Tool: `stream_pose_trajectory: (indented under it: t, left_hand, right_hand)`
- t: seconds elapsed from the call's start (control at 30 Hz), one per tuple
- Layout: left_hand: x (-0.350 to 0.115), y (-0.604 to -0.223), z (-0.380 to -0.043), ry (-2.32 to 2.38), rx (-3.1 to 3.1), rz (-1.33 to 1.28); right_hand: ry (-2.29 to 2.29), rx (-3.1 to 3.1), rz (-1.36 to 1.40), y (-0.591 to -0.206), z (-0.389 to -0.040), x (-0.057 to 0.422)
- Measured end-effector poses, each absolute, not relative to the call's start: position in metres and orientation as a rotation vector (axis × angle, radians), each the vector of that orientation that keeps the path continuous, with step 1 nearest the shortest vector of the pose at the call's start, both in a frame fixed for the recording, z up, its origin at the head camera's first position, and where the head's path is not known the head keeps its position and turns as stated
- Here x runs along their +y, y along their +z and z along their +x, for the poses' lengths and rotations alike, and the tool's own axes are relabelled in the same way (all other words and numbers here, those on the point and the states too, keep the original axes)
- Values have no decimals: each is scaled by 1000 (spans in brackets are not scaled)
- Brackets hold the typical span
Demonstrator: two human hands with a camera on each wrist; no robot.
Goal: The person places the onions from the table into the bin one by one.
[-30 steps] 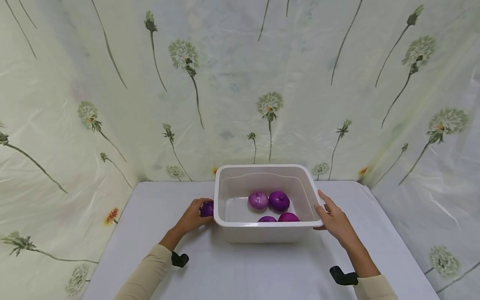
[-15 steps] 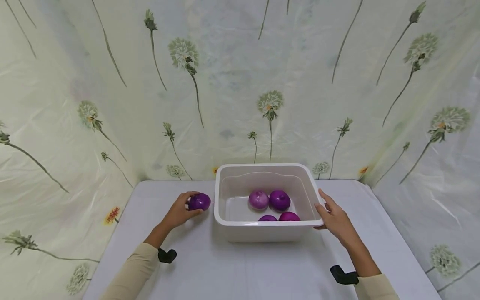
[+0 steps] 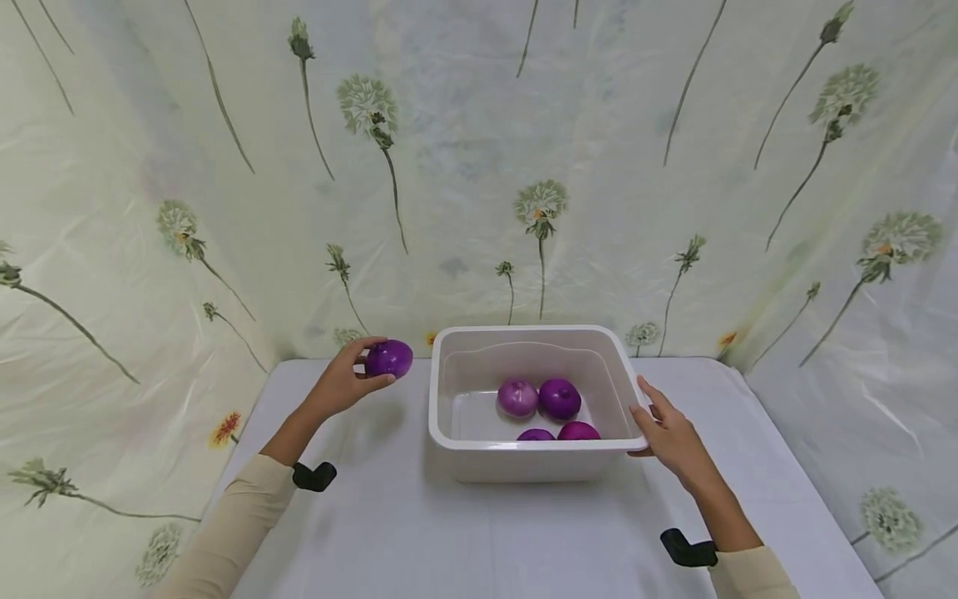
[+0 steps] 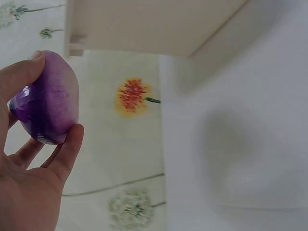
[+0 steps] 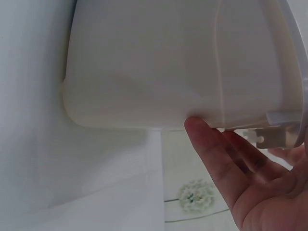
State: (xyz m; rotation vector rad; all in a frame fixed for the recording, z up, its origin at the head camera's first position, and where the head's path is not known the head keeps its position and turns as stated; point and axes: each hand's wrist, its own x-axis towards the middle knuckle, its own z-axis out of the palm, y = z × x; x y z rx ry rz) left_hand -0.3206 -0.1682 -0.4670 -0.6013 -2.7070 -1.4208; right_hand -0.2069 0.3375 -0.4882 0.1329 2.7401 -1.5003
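My left hand [image 3: 340, 384] holds a shiny purple onion [image 3: 391, 358] between thumb and fingers, raised above the table to the left of a white plastic tub [image 3: 524, 466]. In the left wrist view the onion [image 4: 50, 98] shows a dark purple side and a paler one, with fingertips at its edges. My right hand [image 3: 674, 441] grips the tub's right rim near the front corner. From the right wrist view, its fingers [image 5: 211, 149] press the tub's outer wall below the rim. Inside the tub lie several purple onions [image 3: 560, 400]; the front wall partly hides two.
A white cloth covers the table [image 3: 479, 541]. Behind and at both sides hangs a pale curtain [image 3: 449, 166] printed with dandelions. The tub stands near the back edge. Black wrist mounts [image 3: 314, 477] stick out from both wrists.
The left hand has carried its onion away from beside the tub's left wall, to the left and upward. The right hand and the tub have stayed in place.
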Motion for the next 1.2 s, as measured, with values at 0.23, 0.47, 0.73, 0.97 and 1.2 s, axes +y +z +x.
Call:
stream_pose_trajectory:
  t: [0.23, 0.47, 0.73, 0.97, 1.2]
  left_hand:
    - [-145, -434, -328, -1442, -2693, -694]
    - [-113, -411, -337, -1439, -2677, -864]
    - [-73, -391, -346, -1378, -2683, -1062]
    - [-35, -386, -360, -1268, -2681, -1194]
    - [6, -386, -366, -1222, -2686, -1336]
  right_hand:
    - [-1500, 2747, 127, -488, -206, 339]
    - [-1507, 2741, 145, -487, -206, 341]
    - [-1529, 2739, 142, -490, -207, 340]
    - [-1546, 2743, 149, -492, -206, 341]
    - [-1523, 2756, 157, -492, -206, 343]
